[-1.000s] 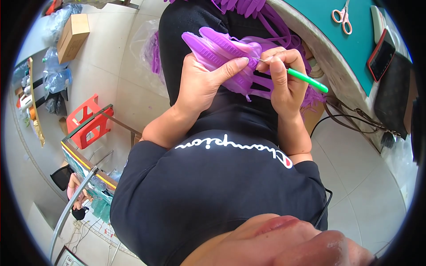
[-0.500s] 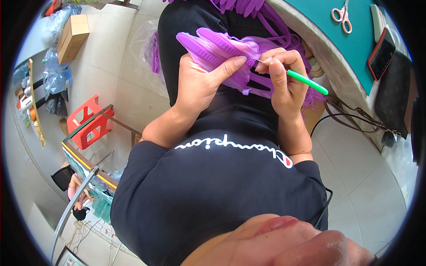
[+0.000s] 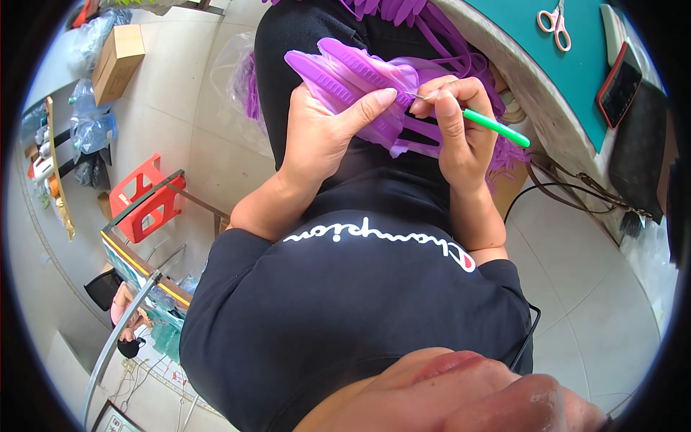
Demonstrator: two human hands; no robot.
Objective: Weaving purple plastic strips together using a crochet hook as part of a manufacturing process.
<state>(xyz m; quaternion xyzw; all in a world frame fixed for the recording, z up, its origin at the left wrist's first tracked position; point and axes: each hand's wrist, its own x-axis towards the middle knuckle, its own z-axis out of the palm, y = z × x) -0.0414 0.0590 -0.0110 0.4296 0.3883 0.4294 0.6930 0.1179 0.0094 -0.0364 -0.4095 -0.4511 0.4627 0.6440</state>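
Purple ribbed piece [image 3: 338,81] with pointed lobes, held over black trousers [image 3: 288,30], near the table [image 3: 529,43]. On left hand [image 3: 320,137], grip pressed together on the piece, thumb laid across its top. On right hand [image 3: 464,155], grip pinching green-handled tool [image 3: 497,127], thin metal tip [image 3: 420,97] at the piece's right side; cannot tell whether touching. By appearances, mid-work here, piece not yet put down. Purple shreds [image 3: 508,157] below right hand, suggesting some material already off; amount left unclear. More purple pieces [image 3: 407,10] at upper edge; cannot tell whether finished or untouched.
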